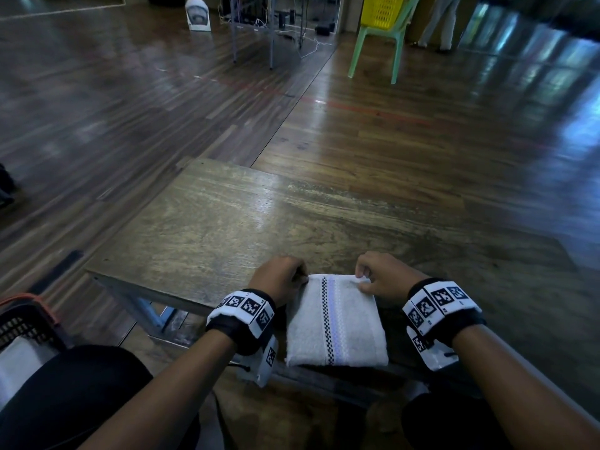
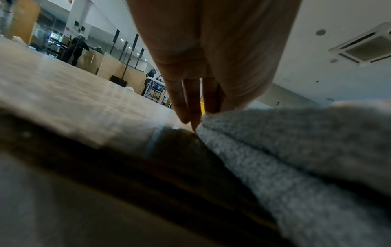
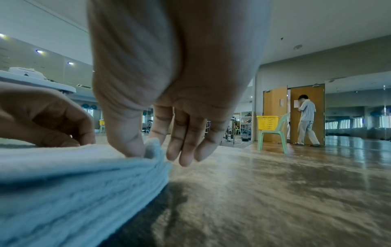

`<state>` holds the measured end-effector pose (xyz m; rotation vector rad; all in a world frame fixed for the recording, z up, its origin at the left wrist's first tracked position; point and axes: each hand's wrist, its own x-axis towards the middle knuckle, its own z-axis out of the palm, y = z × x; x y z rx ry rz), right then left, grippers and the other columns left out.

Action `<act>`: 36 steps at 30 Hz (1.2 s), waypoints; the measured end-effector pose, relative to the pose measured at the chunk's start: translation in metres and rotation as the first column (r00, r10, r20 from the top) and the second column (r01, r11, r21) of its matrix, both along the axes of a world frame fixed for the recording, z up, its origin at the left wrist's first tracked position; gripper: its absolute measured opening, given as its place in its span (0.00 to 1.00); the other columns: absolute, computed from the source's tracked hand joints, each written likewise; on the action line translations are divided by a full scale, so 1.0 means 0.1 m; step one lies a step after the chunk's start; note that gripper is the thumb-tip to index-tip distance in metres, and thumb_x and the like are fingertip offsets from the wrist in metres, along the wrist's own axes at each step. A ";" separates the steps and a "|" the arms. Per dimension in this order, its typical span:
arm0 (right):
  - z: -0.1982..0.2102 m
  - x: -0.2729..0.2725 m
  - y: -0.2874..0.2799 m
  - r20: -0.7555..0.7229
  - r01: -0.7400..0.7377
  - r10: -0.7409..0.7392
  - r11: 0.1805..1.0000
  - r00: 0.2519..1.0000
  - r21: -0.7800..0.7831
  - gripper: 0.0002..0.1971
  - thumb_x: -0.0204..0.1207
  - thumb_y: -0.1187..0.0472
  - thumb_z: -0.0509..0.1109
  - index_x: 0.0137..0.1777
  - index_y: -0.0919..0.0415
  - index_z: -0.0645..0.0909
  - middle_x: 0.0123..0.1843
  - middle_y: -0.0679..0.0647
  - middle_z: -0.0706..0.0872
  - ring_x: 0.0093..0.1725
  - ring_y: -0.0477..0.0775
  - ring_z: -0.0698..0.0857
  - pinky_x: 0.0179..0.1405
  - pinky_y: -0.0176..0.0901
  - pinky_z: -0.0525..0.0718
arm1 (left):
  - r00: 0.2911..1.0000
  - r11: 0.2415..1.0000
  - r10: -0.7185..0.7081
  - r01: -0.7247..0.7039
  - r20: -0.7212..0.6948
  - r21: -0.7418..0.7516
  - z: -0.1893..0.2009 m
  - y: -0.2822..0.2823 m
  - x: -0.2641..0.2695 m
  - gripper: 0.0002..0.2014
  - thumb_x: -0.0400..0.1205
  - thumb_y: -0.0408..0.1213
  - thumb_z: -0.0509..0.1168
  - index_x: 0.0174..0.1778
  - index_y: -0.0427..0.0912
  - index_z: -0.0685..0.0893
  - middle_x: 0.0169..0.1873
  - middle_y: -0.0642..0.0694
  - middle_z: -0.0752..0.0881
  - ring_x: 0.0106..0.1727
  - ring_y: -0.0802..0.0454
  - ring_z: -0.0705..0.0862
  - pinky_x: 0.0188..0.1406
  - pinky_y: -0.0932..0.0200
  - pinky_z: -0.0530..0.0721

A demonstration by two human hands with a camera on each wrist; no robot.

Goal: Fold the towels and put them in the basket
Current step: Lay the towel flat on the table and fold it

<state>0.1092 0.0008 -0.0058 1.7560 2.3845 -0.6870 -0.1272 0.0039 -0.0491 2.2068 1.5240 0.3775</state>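
Basket (image 1: 22,323) sits on the floor, off the table's (image 1: 207,222) left edge. Your left hand (image 1: 279,279) pinches the folded towel's (image 1: 336,323) far left corner. Towel lies at the table's near edge. Your right hand (image 1: 383,277) pinches its far right corner between thumb and forefinger.

I see a towel (image 1: 337,323) of nubby terry cloth, matt, with a woven stripe. The table (image 1: 227,222) is worn wood with a dull sheen; the floor (image 1: 422,125) is glossy wood planks.
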 end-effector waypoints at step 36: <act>-0.10 0.08 -0.08 -0.122 0.044 -0.021 0.981 0.992 0.190 0.06 0.74 0.61 0.70 0.40 0.55 0.75 0.42 0.50 0.84 0.42 0.51 0.82 0.44 0.54 0.84 | 0.979 0.982 -0.111 0.135 -0.170 0.132 0.09 -0.01 0.20 0.06 0.81 0.39 0.60 0.51 0.45 0.81 0.52 0.45 0.85 0.50 0.42 0.83 0.44 0.55 0.77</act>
